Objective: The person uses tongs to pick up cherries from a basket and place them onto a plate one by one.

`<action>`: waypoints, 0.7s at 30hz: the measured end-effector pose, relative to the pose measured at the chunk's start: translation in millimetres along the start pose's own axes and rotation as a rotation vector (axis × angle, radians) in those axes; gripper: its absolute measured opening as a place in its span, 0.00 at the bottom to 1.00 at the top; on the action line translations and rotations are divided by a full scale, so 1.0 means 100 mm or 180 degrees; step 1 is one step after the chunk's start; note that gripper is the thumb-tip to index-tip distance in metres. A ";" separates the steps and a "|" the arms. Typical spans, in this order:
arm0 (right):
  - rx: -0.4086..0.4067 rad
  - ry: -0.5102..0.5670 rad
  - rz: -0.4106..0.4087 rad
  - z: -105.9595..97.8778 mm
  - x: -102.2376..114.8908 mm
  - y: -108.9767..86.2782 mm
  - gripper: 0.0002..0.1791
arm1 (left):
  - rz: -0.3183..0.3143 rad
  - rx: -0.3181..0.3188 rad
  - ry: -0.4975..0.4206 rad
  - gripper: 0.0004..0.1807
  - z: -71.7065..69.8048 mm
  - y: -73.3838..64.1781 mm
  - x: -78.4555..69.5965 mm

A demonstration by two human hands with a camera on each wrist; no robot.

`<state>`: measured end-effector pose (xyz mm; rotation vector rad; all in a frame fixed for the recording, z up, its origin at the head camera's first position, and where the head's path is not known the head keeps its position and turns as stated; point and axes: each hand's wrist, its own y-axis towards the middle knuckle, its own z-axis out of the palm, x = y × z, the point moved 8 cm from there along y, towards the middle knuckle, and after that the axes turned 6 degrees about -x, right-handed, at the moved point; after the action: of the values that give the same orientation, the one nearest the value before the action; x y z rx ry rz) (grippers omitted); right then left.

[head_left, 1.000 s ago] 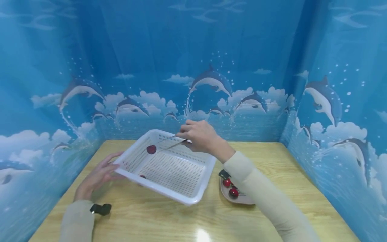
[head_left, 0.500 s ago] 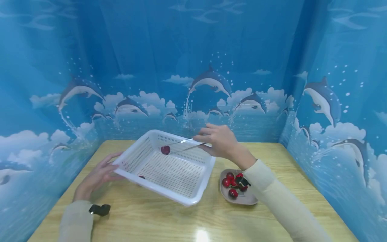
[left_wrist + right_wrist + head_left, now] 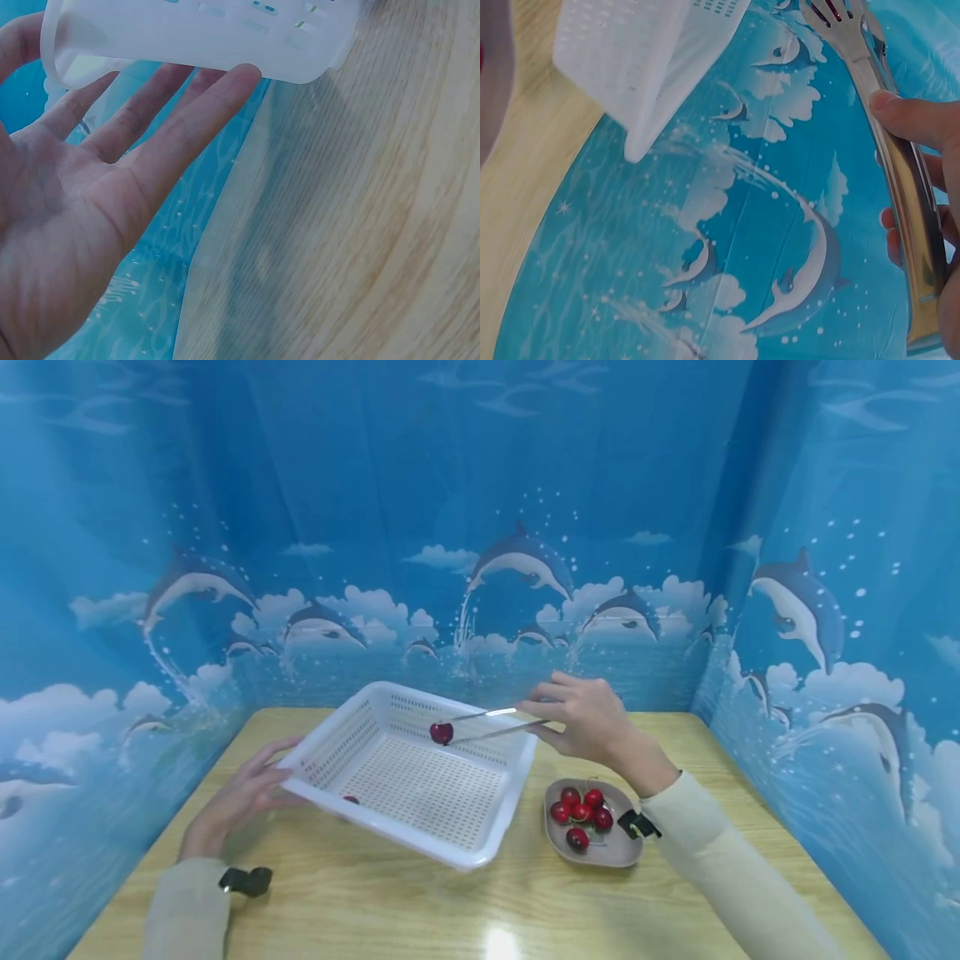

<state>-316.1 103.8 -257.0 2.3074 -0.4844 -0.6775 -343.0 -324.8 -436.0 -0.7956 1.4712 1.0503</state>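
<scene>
My left hand (image 3: 243,789) holds a white perforated plastic basket (image 3: 427,789) by its left side, tilted above the table. In the left wrist view the thumb is at the rim and the fingers (image 3: 187,131) reach under the basket's wall. With my right hand (image 3: 588,718) I grip metal tongs (image 3: 900,180), thumb on one arm and fingers on the other. Their tips pinch a dark red cherry (image 3: 441,732), which hangs over the basket's inside. Another cherry (image 3: 351,799) lies low by the basket's near left wall, mostly hidden by the rim.
On the wooden table (image 3: 360,910), right of the basket, stands a small beige plate (image 3: 615,856) with several red cherries (image 3: 581,812). A blue curtain (image 3: 450,510) with dolphins encloses the back and both sides.
My right hand has moved right, carrying the cherry in the tongs from the basket's left side toward its middle. The plate has come out from behind my right arm. The basket stays put.
</scene>
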 end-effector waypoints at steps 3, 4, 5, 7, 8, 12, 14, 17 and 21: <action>-0.0030 -0.0034 0.0026 -0.06 -0.04 -0.10 0.18 | 0.0011 0.0012 0.0005 0.31 0.00 0.00 -0.01; -0.0035 -0.0048 0.0033 -0.08 -0.06 -0.13 0.18 | 0.0013 0.0017 0.0015 0.31 0.00 0.00 -0.01; -0.0038 -0.0056 0.0037 -0.10 -0.07 -0.16 0.18 | 0.0013 0.0016 0.0016 0.31 0.00 0.00 -0.01; -0.0054 -0.0063 0.0048 -0.13 -0.10 -0.23 0.19 | 0.0013 0.0011 0.0020 0.31 0.00 0.00 0.00; -0.0064 -0.0067 0.0051 -0.14 -0.11 -0.26 0.19 | 0.0013 0.0008 0.0021 0.31 0.00 0.00 0.00; -0.0077 -0.0064 0.0092 -0.21 -0.15 -0.38 0.20 | 0.0005 -0.0007 0.0019 0.31 -0.01 0.01 0.01; -0.0067 -0.0058 0.0112 -0.23 -0.18 -0.45 0.16 | -0.0001 -0.0016 0.0021 0.31 -0.01 0.01 0.01; -0.0038 -0.0050 0.0145 -0.26 -0.21 -0.55 0.16 | -0.0002 -0.0024 0.0029 0.31 -0.01 0.01 0.01; -0.0003 -0.0006 0.0176 -0.31 -0.25 -0.66 0.19 | 0.0017 -0.0019 0.0055 0.31 0.00 0.00 0.01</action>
<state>-307.3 178.4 -275.1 2.2839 -0.5464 -0.6532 -343.1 -325.0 -436.8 -0.8074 1.4860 1.0546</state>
